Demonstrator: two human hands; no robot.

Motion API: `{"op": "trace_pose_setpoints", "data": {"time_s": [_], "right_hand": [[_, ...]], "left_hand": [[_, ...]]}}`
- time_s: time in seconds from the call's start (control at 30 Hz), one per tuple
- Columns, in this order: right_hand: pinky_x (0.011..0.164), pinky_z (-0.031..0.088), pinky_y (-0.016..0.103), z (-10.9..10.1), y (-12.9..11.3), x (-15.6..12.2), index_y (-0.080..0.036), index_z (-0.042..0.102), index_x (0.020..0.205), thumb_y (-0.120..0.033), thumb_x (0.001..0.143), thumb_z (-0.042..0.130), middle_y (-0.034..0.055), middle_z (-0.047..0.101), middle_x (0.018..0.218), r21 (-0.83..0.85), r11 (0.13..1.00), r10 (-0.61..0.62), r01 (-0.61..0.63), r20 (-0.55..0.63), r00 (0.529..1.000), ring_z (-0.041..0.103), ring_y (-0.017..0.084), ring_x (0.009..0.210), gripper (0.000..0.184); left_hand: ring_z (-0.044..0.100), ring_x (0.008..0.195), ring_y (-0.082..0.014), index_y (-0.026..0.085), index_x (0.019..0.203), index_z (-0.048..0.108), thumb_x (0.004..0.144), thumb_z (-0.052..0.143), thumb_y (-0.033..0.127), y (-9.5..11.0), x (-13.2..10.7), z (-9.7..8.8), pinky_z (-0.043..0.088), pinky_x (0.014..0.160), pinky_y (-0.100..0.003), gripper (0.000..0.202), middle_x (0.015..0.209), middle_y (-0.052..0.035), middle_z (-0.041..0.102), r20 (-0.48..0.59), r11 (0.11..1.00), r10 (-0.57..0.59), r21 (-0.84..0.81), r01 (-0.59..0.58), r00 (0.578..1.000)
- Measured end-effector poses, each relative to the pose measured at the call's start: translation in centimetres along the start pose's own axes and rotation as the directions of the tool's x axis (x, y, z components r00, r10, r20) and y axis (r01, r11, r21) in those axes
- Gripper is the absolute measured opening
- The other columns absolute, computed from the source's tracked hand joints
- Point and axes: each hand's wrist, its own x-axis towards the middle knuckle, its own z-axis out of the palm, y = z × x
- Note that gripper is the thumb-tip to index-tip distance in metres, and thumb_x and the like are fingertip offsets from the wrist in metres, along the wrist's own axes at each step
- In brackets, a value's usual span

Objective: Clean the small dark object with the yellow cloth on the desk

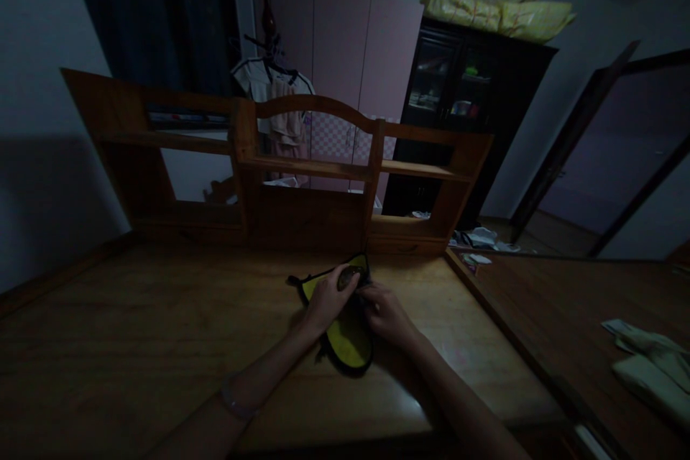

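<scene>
A yellow-green, flat fabric piece with black edging [348, 345] lies on the wooden tabletop, with short black ends sticking out at its left side. Over its upper part, my left hand [328, 296] is closed around a small, dark, rounded object [350, 276] with a slightly shiny top. My right hand [384, 310] is closed right beside that object, fingertips pinched together at its lower right. Whatever those fingers grip is too dark and small to name. Both hands partly cover the fabric.
A wooden shelf unit [313, 171] rises along the tabletop's [177, 330] far edge. To the right, past a raised wooden rim, folded pale cloth [655, 366] lies on a brown surface. Behind stand a pink wardrobe [339, 50] and a dark cabinet [458, 86].
</scene>
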Motion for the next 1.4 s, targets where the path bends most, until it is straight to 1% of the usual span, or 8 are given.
{"op": "trace_pose_setpoints", "data": {"time_s": [0.13,0.3,0.67,0.87,1.03,1.2,1.3,1.4], "right_hand": [[0.083,0.049,0.033,-0.4,0.7,0.0,-0.019,0.071,0.098,-0.006,0.068,0.048,0.0036,0.072,0.095,0.199,0.964,0.165,-0.175,0.065,0.984,0.065,0.023,0.089,0.04],[0.081,0.05,0.032,-0.7,0.6,0.3,-0.017,0.071,0.101,-0.007,0.068,0.045,0.0018,0.072,0.092,0.367,0.902,0.163,-0.228,0.199,0.966,0.064,0.023,0.089,0.043],[0.075,0.047,0.026,-0.4,0.7,-0.1,-0.02,0.071,0.1,-0.009,0.076,0.051,0.004,0.073,0.095,0.056,0.989,0.131,-0.133,0.04,0.991,0.066,0.02,0.084,0.033],[0.075,0.045,0.025,-0.9,0.6,0.0,-0.019,0.069,0.076,-0.008,0.076,0.053,0.0048,0.071,0.085,-0.095,0.992,0.08,-0.082,-0.02,0.997,0.063,0.018,0.079,0.019],[0.068,0.044,0.025,-1.5,0.9,-0.5,-0.018,0.068,0.072,-0.01,0.077,0.054,0.0038,0.068,0.073,-0.189,0.975,0.099,-0.117,-0.105,0.99,0.062,0.017,0.07,0.017],[0.08,0.05,0.033,-1.5,1.1,-0.7,-0.024,0.073,0.095,-0.014,0.08,0.053,0.0051,0.073,0.096,-0.069,0.986,0.134,-0.153,-0.231,0.964,0.067,0.023,0.088,0.026],[0.093,0.048,0.042,-1.5,1.1,-0.5,-0.026,0.065,0.117,-0.019,0.085,0.05,0.0031,0.07,0.113,0.071,0.978,0.209,-0.197,-0.289,0.934,0.064,0.025,0.104,0.036],[0.101,0.044,0.044,-1.4,1.3,-0.1,-0.025,0.059,0.126,-0.023,0.088,0.047,0.0027,0.064,0.124,0.217,0.955,0.262,-0.203,-0.292,0.92,0.059,0.024,0.115,0.04]], "left_hand": [[0.062,0.106,-0.0233,0.023,0.122,0.055,0.089,0.051,0.05,0.0,-0.1,0.1,0.047,0.092,-0.034,0.043,0.113,-0.0071,0.067,0.027,0.998,0.044,0.037,-0.045,0.999],[0.06,0.11,-0.0219,0.025,0.122,0.053,0.09,0.05,0.046,0.0,0.0,0.0,0.046,0.095,-0.034,0.039,0.118,-0.0042,0.065,0.034,0.995,0.092,0.034,-0.093,0.995],[0.061,0.108,-0.0233,0.024,0.12,0.052,0.092,0.049,0.042,0.6,-0.3,0.2,0.046,0.094,-0.036,0.033,0.117,-0.0065,0.063,0.024,0.987,0.134,0.082,-0.136,0.991],[0.062,0.106,-0.0229,0.024,0.12,0.052,0.091,0.05,0.043,1.0,-0.4,0.2,0.048,0.093,-0.036,0.035,0.115,-0.0071,0.064,0.023,0.993,0.093,0.069,-0.095,0.995],[0.062,0.104,-0.0218,0.025,0.119,0.052,0.092,0.047,0.043,1.0,-0.6,0.2,0.048,0.092,-0.035,0.033,0.114,-0.0063,0.064,0.031,0.993,0.102,0.058,-0.104,0.994],[0.063,0.103,-0.0222,0.025,0.119,0.051,0.093,0.045,0.045,0.9,-0.6,0.0,0.048,0.091,-0.035,0.033,0.111,-0.006,0.065,0.022,0.996,0.076,0.037,-0.077,0.997],[0.063,0.102,-0.0222,0.025,0.117,0.052,0.093,0.043,0.044,0.9,-0.5,-0.2,0.048,0.089,-0.035,0.031,0.109,-0.0056,0.066,0.018,0.998,0.062,0.029,-0.063,0.998],[0.062,0.104,-0.0223,0.025,0.118,0.052,0.094,0.042,0.044,0.8,-0.4,-0.4,0.047,0.09,-0.035,0.032,0.111,-0.0063,0.065,0.026,0.997,0.067,0.029,-0.068,0.997]]}}
